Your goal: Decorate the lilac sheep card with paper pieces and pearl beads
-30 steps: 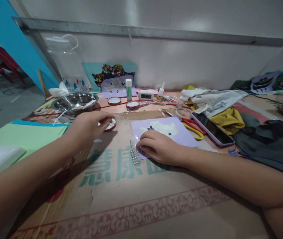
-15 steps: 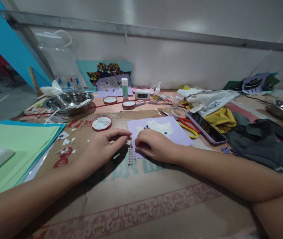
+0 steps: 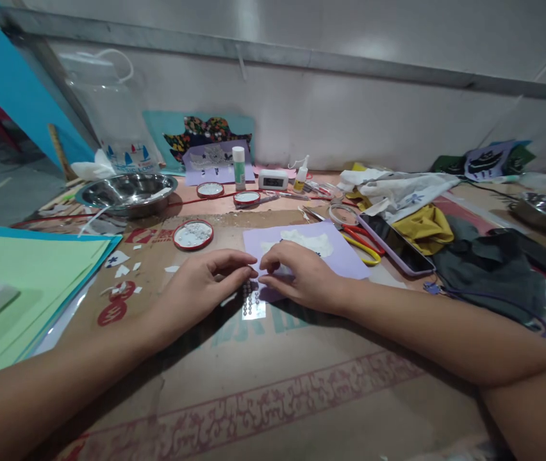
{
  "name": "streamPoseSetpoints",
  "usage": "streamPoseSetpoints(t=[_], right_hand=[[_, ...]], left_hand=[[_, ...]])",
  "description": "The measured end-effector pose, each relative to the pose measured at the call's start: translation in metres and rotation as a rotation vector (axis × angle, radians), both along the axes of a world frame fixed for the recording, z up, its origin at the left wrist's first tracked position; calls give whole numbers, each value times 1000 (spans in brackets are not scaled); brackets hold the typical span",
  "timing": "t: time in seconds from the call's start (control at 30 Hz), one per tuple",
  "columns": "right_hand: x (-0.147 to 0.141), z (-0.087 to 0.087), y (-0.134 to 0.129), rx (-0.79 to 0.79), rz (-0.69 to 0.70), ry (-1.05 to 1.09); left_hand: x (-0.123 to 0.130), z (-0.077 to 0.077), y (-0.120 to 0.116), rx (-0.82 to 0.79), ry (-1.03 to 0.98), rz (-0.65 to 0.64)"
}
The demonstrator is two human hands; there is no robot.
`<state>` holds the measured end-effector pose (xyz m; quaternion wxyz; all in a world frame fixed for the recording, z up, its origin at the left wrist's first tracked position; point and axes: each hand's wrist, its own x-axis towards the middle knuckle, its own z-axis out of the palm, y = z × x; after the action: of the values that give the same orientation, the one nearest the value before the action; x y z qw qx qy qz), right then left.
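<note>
Near the middle of the board, my left hand (image 3: 200, 282) pinches the top of a small clear sheet with rows of beads (image 3: 252, 306), which hangs below its fingertips. My right hand (image 3: 297, 272) is just to the right, over a purple paper (image 3: 345, 256), its thumb and index finger curled with a small gap between the tips; nothing shows in them. A white cloth shape (image 3: 309, 242) lies on the purple paper, partly hidden behind my right hand.
Left are green sheets (image 3: 23, 275), paper scraps (image 3: 122, 271) and a red-rimmed dish (image 3: 193, 235). Behind stand a metal bowl (image 3: 131, 195), glue stick (image 3: 239, 168) and small clock (image 3: 273, 180). Right are yellow-handled scissors (image 3: 366, 251), a phone (image 3: 395, 246) and cloths (image 3: 424, 229).
The bead sheet has tilted and now shows its clear, shiny surface. My right thumb and index finger have parted slightly. The view has shifted a little.
</note>
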<state>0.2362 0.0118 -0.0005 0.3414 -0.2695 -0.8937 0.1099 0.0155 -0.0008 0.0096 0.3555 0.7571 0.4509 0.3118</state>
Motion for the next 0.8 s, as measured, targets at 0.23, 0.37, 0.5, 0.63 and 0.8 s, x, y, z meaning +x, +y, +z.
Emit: streamPoseSetpoints(t=[0.23,0.37,0.5,0.63,0.8], right_hand=[[-1,-1,1,-5,63,16],[-1,-4,3,49,47,7],[-3,-5,3,137,-16,-31],[-2,-3,1,100,-26,6],[0,-2,0,6,59,109]], left_hand=[[1,-7,-4,-62,-103,-53],[4,-7,-7,24,-44,-60],[6,-5,-9,96,31,-67],[6,-5,-8,98,16,-60],[4,-3,-3,149,48,-73]])
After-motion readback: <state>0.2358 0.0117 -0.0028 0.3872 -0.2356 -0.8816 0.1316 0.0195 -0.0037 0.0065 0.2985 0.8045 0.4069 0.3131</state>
